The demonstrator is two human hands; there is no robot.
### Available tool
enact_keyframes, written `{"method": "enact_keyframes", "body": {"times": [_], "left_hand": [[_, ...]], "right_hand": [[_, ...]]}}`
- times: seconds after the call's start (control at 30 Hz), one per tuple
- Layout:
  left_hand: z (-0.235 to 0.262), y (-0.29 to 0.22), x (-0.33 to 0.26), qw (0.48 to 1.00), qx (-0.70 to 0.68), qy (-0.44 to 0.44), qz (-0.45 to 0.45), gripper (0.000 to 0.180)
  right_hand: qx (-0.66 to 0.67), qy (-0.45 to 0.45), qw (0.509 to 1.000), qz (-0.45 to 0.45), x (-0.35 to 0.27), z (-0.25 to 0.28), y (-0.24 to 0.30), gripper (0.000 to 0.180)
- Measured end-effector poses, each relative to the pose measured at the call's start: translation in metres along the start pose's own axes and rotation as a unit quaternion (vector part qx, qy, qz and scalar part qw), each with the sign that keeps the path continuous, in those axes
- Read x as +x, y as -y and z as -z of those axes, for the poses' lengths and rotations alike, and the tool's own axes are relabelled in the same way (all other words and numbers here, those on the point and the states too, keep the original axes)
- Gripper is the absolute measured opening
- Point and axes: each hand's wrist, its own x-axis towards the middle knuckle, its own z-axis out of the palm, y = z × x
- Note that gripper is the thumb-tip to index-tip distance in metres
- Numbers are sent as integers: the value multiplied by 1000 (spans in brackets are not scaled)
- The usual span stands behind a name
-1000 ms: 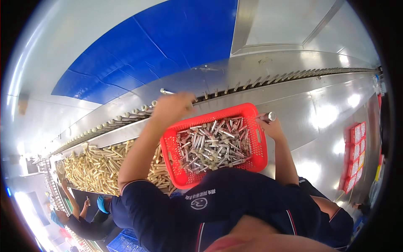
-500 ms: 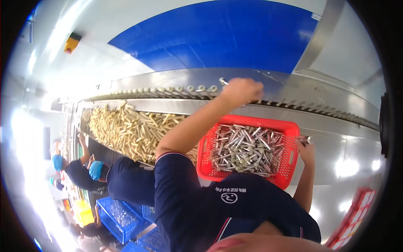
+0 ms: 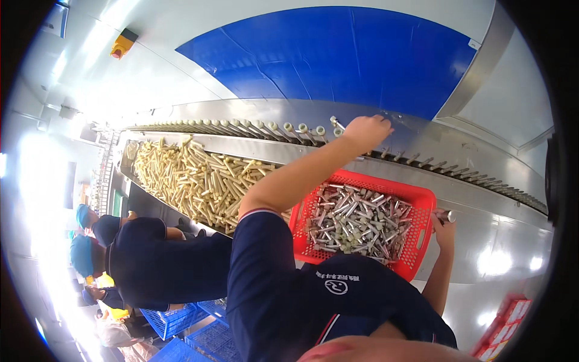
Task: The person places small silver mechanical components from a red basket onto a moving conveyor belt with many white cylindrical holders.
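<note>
My left hand (image 3: pixel 367 134) reaches over the row of pins on the metal line, its fingers closed; whatever they may hold is hidden. Beside its wrist, a small shiny metal piece (image 3: pixel 336 124) lies on the steel ledge. To the left, a row of pale-ended tubes (image 3: pixel 274 128) stands on the line; thin pins (image 3: pixel 446 169) continue to the right. My right hand (image 3: pixel 444 234) grips a shiny metal tube (image 3: pixel 447 216) just outside the right wall of a red plastic basket (image 3: pixel 427 232). Many short silver metal parts (image 3: pixel 359 220) lie loose in this basket.
A long tray holds a heap of beige tubes (image 3: pixel 205 187) left of the basket. Behind the line hangs a blue sheet (image 3: pixel 338 54). Co-workers in blue caps (image 3: pixel 81 256) stand at the left, near blue crates (image 3: pixel 211 341). A yellow switch box (image 3: pixel 123 43) is at upper left.
The view has shifted slightly. My left hand stays over the line, fingers still closed, and the standing tubes now reach closer to it. My right hand keeps its tube. A co-worker at left has shifted.
</note>
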Motion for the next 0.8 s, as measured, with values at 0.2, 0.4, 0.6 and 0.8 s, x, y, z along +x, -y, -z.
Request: {"method": "enact_keyframes", "body": {"times": [0.2, 0.4, 0.6, 0.8], "left_hand": [[16, -56, -65, 958, 72, -228, -156, 37], [-46, 33, -21, 996, 90, 19, -2, 23], [30, -28, -30, 993, 12, -116, 15, 22], [27, -19, -52, 952, 221, -195, -82, 53]], "right_hand": [[-4, -6, 1000, -16, -7, 1, 0, 9], [-29, 8, 998, -50, -7, -16, 17, 10], [-29, 44, 998, -30, -2, -14, 6, 10], [5, -11, 1000, -10, 4, -14, -8, 10]]}}
